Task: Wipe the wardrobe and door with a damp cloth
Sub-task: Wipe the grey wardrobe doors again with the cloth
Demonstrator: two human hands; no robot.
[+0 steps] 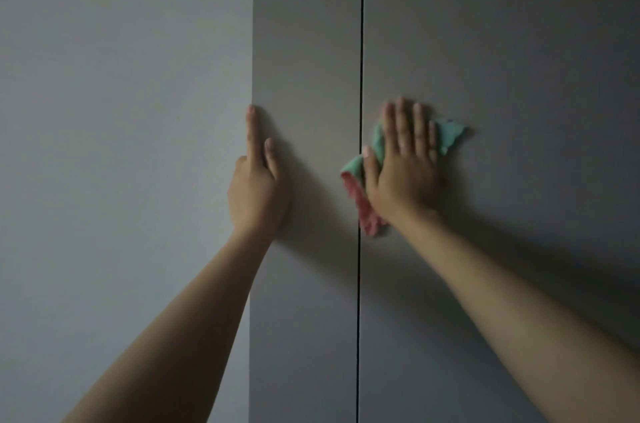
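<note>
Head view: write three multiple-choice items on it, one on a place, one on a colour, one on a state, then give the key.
1. Where is the cloth?
A. on the floor
B. under the right hand, by the dark gap between panels
C. in the left hand

2. Which colours does the cloth show?
A. teal and pink
B. white
C. black and yellow

3. How does the left hand lie?
A. clenched in a fist
B. fingers straight at the panel edge
C. gripping a handle

Key: B, the right palm presses it flat; A, teal above, pink below; B, straight fingers, nothing held.

Dim, soft, perhaps left-lit; shadows rightward.
</note>
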